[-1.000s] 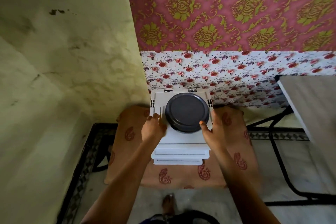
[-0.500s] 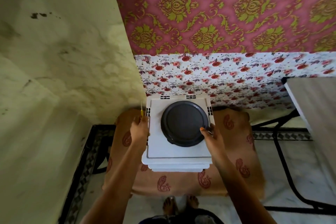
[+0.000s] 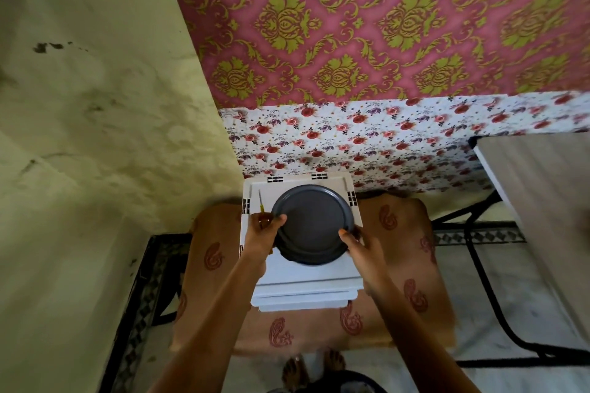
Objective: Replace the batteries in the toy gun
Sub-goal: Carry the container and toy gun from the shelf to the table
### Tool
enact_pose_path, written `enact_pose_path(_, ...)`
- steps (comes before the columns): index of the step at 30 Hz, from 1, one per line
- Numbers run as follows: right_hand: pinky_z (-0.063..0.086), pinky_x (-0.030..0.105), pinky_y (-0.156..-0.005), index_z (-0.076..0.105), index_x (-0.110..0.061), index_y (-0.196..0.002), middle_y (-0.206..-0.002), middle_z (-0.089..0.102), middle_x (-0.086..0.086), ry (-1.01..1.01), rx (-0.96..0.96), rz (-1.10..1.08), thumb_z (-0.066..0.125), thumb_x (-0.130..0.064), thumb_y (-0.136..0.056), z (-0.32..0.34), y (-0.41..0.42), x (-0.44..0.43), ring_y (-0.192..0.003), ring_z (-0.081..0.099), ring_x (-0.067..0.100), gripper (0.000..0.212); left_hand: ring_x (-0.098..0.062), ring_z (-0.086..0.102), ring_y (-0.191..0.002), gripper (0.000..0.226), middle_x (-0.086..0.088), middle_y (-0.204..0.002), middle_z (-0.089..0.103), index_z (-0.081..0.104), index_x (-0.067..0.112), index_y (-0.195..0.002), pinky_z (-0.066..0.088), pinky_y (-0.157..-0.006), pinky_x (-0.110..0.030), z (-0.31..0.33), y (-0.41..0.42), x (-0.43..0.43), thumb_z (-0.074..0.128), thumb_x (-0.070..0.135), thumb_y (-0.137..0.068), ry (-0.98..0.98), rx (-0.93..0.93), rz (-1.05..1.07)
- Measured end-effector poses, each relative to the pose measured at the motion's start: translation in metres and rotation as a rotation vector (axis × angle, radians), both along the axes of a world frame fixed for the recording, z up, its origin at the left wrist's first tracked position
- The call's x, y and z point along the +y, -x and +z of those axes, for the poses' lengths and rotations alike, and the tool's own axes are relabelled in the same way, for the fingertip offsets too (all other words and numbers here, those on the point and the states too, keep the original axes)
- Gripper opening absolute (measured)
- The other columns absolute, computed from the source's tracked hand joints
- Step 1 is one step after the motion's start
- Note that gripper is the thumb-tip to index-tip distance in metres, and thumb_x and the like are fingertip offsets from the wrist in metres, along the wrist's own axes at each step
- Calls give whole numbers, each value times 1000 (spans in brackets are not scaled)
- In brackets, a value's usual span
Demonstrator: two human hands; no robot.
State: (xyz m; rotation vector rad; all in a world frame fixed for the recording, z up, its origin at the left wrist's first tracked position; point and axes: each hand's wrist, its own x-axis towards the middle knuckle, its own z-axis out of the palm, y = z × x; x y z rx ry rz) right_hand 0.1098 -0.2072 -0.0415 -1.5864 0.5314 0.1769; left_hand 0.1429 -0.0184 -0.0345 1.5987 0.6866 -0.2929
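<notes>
Head view, left to right. A stained yellow-green wall (image 3: 95,105) fills the left side, with a black patterned floor border (image 3: 140,290) at its foot. A brown paisley cloth (image 3: 399,249) covers a low support in the corner. On it stands a white plastic unit (image 3: 306,281) with slotted vents along its far edge.

The left forearm reaches forward from bottom centre. The left hand (image 3: 263,233) is curled round the yellow handle of a screwdriver (image 3: 261,208), the shaft pointing away over the unit's top. Its thumb lies on the left rim of a grey round dish (image 3: 313,220). The dish sits on the unit's top, and a darker part shows beneath its near edge.

The right forearm enters from bottom right. The right hand (image 3: 364,249) pinches the dish's right rim, thumb on top and fingers curled at the edge. Bare feet (image 3: 297,370) show at the bottom edge.

Behind are pink damask wallpaper (image 3: 383,25) and a floral strip (image 3: 383,137). At far right is a grey-topped bench (image 3: 542,185) on a black frame (image 3: 479,249).

The toy gun's place cannot be told from this view.
</notes>
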Motion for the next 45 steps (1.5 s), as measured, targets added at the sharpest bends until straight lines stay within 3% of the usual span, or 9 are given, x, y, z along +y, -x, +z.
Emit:
enact_pose_path(5,52,45,-91,67,-14,-99,-98,70,0,-3,-38,-108,69,-29,-79,14,22,-9,-97,64,18,25,-25,56,-87,34,-12,-110,59,47,15,-109,40,-56,-28,20,8,-15,67,30,-86,24,-73,-63)
enact_pose_path(10,50,10,-70,60,-33,-89,-85,61,-22,3,-158,-230,66,-13,-83,41,53,-42,-81,58,-6,22,-27,55,-93,33,-11,-113,57,44,15,-108,41,-62,-30,37,16,-55,64,31,-87,99,-98,-193)
enact_pose_path(15,54,38,-89,59,-26,-121,-113,67,-6,39,-210,-292,67,-41,-73,51,84,-88,-104,63,13,51,-28,56,-95,37,-12,-114,57,44,13,-114,41,-63,-29,52,38,-111,63,31,-88,130,-142,-287)
enact_pose_path(19,52,16,-69,62,-14,-116,-108,66,0,-30,-214,-344,61,-19,-87,54,102,-130,-100,63,16,30,-30,57,-102,41,-11,-116,57,44,12,-119,42,-64,-29,61,56,-154,64,30,-88,140,-181,-297)
enact_pose_path(23,53,29,-75,65,-14,-98,-99,68,7,-29,-249,-372,62,-12,-86,59,126,-179,-93,64,21,12,-24,55,-103,44,-8,-118,57,45,8,-126,46,-79,-33,68,82,-213,65,17,-88,242,-221,-241)
enact_pose_path(27,48,9,-61,64,-4,-98,-87,66,2,5,-289,-357,61,-5,-85,62,160,-256,-72,64,-2,13,-24,58,-105,43,-7,-118,61,51,10,-122,49,-88,-38,61,112,-284,69,16,-84,279,-213,-200)
enact_pose_path(35,53,38,-85,66,-11,-102,-98,69,6,5,-263,-418,65,-11,-83,60,199,-364,-94,65,22,19,-22,59,-81,26,-7,-95,60,49,16,-95,48,-66,-37,56,150,-391,71,23,-82,189,-195,-221)
enact_pose_path(41,52,34,-82,65,-9,-102,-98,68,6,-26,-260,-436,61,-8,-85,53,190,-411,-90,64,19,17,-15,53,-72,25,-5,-90,55,43,18,-85,39,-54,-28,51,136,-440,67,19,-85,145,-205,-282)
enact_pose_path(45,51,23,-73,61,-12,-103,-94,65,0,-12,-245,-458,59,-8,-87,47,175,-436,-87,61,14,16,-21,58,-87,29,-5,-101,59,48,15,-102,52,-72,-38,47,118,-470,69,23,-84,170,-163,-325)
